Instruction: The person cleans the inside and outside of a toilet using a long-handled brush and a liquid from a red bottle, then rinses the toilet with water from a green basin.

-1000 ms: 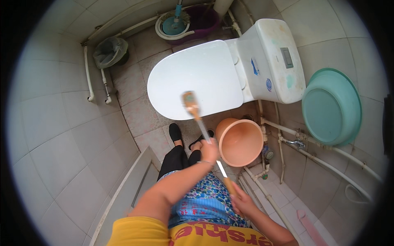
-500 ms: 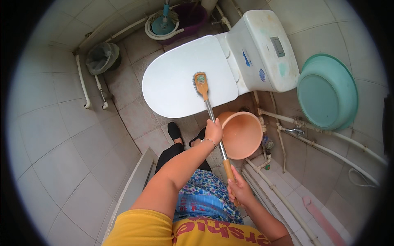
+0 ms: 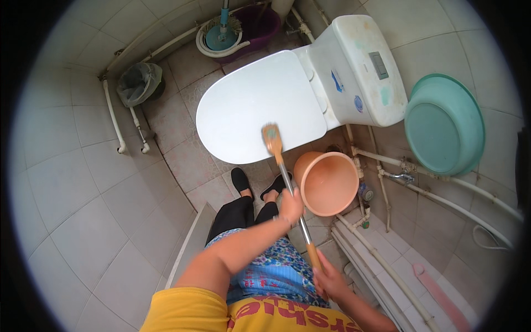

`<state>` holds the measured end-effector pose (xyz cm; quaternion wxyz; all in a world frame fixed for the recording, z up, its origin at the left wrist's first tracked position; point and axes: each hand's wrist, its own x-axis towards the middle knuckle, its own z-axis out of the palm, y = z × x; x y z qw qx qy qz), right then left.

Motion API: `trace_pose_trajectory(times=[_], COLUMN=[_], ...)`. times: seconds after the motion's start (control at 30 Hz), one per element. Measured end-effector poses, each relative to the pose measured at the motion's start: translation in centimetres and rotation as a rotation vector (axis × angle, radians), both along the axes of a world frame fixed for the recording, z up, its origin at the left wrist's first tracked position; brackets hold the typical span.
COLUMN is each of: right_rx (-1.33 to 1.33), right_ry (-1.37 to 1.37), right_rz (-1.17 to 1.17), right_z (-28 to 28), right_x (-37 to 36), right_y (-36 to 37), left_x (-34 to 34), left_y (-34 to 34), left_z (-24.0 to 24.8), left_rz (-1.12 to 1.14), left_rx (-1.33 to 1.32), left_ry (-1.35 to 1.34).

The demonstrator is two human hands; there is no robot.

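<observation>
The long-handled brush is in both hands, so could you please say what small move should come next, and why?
I'd probably push the brush head farther across the toilet lid: it is over the lid's near side, with most of the surface beyond, and the left hand on the metal shaft and right hand on the tan grip could guide it.

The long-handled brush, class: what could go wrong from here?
1. The brush passes close beside the peach bucket, so a sideways swing might knock it.
2. The brush's head is over the white toilet lid; pressing too hard could perhaps mark the surface.
</observation>
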<state>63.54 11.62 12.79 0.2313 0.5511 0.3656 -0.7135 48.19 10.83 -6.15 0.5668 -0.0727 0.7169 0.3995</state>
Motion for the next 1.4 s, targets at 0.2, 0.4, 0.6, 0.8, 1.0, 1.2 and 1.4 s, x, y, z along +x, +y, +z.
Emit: trace_pose_trajectory(times=[0.2, 0.4, 0.6, 0.8, 1.0, 1.2, 1.4], right_rx=[-0.009, -0.141, 0.069, -0.078, 0.065, 0.180, 0.315], right_ry=[0.033, 0.103, -0.168, 0.034, 0.144, -0.083, -0.005], right_rz=[0.007, 0.067, -0.005, 0.178, 0.263, -0.118, -0.330], right_z=[-0.8, -4.2, 1.7, -3.2, -3.6, 0.9, 3.6], right_x=[-3.9, -4.3, -1.5, -4.8, -2.5, 1.0, -2.4], right_y=[-0.3, -1.7, -0.1, -0.9, -2.0, 0.1, 1.8], left_x=[-3.3, -5.8, 3.3, -4.8, -3.9, 3.4, -2.1], left_y=[-1.7, -6.1, 1.3, -7.2, -7.9, 6.4, 11.3], left_z=[-4.1, -3.7, -4.9, -6.4, -2.8, -1.2, 5.6], left_rz=[0.071, 0.283, 0.002, 0.249, 0.307, -0.192, -0.025], left_rx=[-0.061, -0.164, -0.036, 0.096, -0.090, 0.127, 0.399], left_ry=[0.194, 0.140, 0.044, -0.014, 0.031, 0.115, 0.064])
